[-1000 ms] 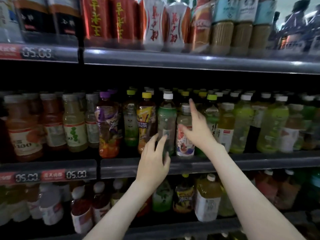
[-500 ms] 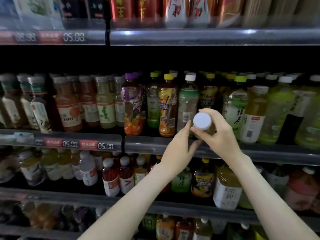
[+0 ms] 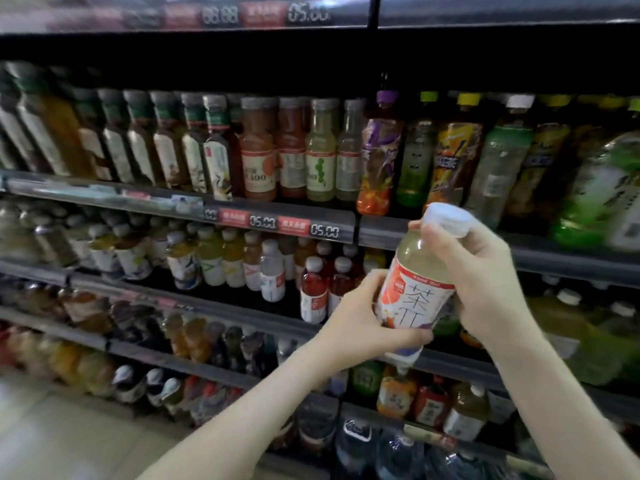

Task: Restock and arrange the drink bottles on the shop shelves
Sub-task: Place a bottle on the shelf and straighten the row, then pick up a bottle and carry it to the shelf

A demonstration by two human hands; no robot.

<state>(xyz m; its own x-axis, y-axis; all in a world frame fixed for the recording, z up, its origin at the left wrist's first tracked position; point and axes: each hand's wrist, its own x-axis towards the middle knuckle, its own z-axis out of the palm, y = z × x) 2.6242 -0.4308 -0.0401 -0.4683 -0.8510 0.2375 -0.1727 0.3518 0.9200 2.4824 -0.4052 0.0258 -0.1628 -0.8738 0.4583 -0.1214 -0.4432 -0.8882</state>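
Note:
A tea bottle (image 3: 414,292) with a white cap, pale liquid and a white-and-red label hangs in front of the shelves, clear of them and tilted slightly. My left hand (image 3: 360,323) wraps its lower part from the left. My right hand (image 3: 481,282) grips its neck and back from the right. The bottle's base is hidden behind my left fingers.
Behind my hands a dark shelf rail (image 3: 377,230) carries red price tags. Tall juice and tea bottles (image 3: 258,150) fill the shelf above it. Smaller bottles (image 3: 272,271) stand on the shelf below, and further rows run lower down. Pale floor (image 3: 52,434) shows bottom left.
My right hand pulled the white-capped bottle off the shelf toward me and down; my left hand closed on its lower part. My view has swung down and left.

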